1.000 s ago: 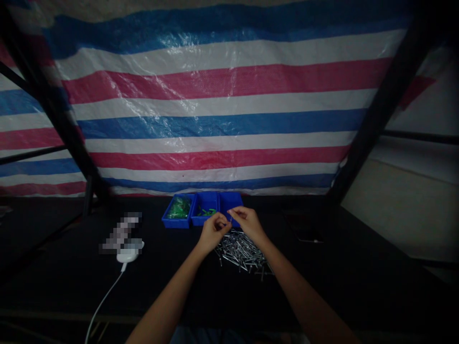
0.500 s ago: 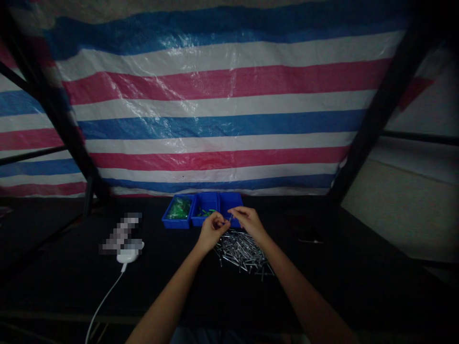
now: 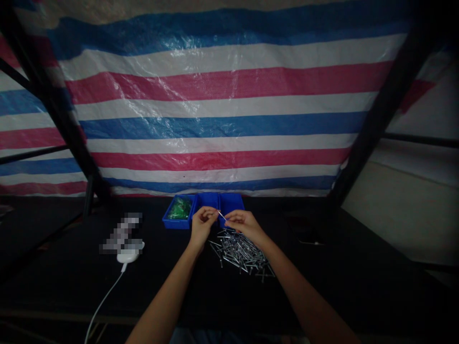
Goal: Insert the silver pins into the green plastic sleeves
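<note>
A thin metal rod [image 3: 222, 216] slants between my two hands in front of the blue bins. My right hand [image 3: 248, 227] pinches its lower end between thumb and fingers. The other end reaches the fingertips of my left hand [image 3: 201, 226], which are closed together; whether they grip the rod or a small part there, I cannot make out. Below and between my wrists lies a loose pile of similar metal rods [image 3: 244, 252] on the black tabletop [image 3: 222, 298].
Three blue bins stand in a row: the left bin [image 3: 176, 224] holds green pieces in clear plastic, beside a middle bin [image 3: 208, 197] and a right bin [image 3: 231, 200]. A white corded device [image 3: 128, 253] lies left, a dark phone-like object [image 3: 309, 235] right. Striped sheeting [image 3: 222, 124] hangs behind.
My left hand has moved left and slightly up, now covering the front of the middle bin. My right hand has shifted a little left and lower. More of the rod shows between them.
</note>
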Motion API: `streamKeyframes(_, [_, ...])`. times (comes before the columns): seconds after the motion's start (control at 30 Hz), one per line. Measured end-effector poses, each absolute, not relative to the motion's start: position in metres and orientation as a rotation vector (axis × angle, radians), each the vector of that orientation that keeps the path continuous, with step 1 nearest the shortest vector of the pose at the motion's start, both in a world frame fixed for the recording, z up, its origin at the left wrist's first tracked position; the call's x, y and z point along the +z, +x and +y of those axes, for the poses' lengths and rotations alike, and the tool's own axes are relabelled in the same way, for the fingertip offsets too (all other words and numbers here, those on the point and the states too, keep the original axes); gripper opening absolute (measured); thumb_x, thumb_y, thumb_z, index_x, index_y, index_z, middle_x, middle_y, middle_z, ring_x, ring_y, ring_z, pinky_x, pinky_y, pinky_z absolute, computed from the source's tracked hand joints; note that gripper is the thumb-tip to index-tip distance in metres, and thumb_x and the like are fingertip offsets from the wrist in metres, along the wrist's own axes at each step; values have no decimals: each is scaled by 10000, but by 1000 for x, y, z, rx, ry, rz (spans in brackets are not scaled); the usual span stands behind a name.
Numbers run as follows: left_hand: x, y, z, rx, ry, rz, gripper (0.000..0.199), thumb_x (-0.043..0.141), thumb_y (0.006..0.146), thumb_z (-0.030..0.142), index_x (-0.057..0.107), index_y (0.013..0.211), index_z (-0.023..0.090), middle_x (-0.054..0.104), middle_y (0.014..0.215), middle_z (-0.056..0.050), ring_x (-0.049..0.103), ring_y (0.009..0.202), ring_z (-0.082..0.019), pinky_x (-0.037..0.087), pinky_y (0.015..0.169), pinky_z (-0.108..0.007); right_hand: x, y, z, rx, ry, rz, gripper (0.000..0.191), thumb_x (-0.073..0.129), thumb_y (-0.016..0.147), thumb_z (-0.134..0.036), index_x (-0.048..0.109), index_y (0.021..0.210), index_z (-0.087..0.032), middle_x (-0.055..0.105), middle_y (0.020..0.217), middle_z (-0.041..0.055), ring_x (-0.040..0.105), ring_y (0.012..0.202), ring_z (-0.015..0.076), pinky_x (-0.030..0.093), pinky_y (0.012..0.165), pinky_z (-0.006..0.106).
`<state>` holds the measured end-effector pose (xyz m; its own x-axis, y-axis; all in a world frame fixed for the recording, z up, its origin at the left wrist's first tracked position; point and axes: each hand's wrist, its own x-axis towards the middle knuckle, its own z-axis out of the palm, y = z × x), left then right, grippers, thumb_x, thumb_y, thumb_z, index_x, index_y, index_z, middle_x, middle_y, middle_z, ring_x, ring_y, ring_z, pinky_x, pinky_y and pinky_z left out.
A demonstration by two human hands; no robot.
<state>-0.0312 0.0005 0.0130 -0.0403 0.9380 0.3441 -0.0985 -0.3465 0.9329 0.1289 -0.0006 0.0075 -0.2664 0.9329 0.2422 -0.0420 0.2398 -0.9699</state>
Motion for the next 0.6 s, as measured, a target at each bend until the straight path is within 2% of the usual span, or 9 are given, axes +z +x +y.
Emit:
streamKeyframes(0.13, [16,-30,-2,1523,1365,932,250,722,644,328,603,763,144,675,771,-38,578,628,-108,446,607,-229,1,123,0,1237,-870,-1520,364,715,612,-335,622,913,-154,633,617,-9,447,422,65,326,405,185])
streamKeyframes(0.37, [20,-29,-7,1499,1398,926,233,721,648,318,608,754,143,669,740,-35,590,648,-120,454,627,-236,-4,117,-1,1282,-905,-1470,349,727,591,-367,621,836,-142,651,640,16,481,427,77,335,387,189])
streamKeyframes(0.6, [19,-28,-5,1520,1457,953,226,692,681,311,611,805,140,679,801,-54,616,724,-142,464,696,-252,-2,118,-1,1278,-924,-1449,347,739,568,-406,636,764,-139,653,647,28,520,472,95,351,391,189])
